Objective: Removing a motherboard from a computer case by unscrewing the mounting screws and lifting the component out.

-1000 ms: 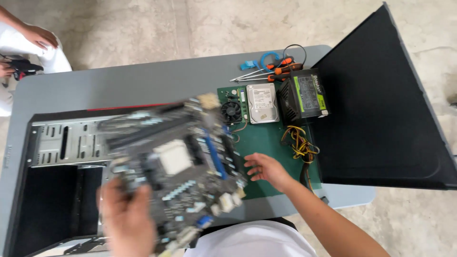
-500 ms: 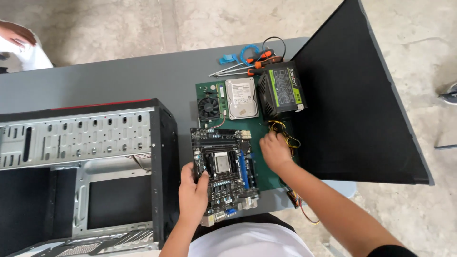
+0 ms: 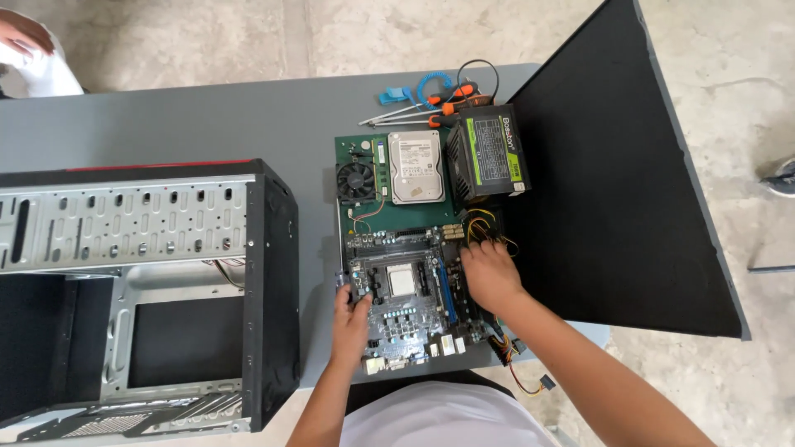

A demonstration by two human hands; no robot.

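Motherboard, green-black printed circuit (image 3: pixel 407 305) | gripped at near-left edge by left hand (image 3: pixel 349 324) | right edge pressed under right hand (image 3: pixel 489 273), fingers flat, steadied on green mat (image 3: pixel 431 217)

Both hands, left hand (image 3: pixel 349 324) and right hand (image 3: pixel 489 273), on the motherboard (image 3: pixel 410 302), just right of the open computer case (image 3: pixel 141 290).
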